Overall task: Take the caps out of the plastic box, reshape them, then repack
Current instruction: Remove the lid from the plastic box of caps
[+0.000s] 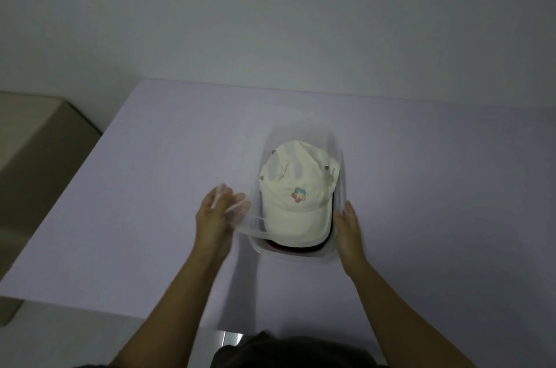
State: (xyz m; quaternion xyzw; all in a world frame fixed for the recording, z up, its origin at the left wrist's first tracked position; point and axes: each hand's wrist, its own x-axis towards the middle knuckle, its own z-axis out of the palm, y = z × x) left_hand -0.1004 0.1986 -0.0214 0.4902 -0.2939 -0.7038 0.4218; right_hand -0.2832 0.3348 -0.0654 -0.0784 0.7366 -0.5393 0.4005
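Note:
A clear plastic box [296, 254] stands on the pale table, a little right of centre. On top inside it lies a cream cap [296, 196] with a small multicoloured logo, brim toward me. A dark red cap [285, 246] peeks out under that brim. My left hand [215, 214] grips the box's transparent lid [255, 220] at the left side; the lid is blurred and tilted above the box. My right hand [349, 229] rests flat against the box's right wall.
The pale lilac table [150, 202] spreads wide around the box. Its left edge runs diagonally, with a beige cabinet [36, 157] beyond and below it. A white wall rises behind the table's far edge.

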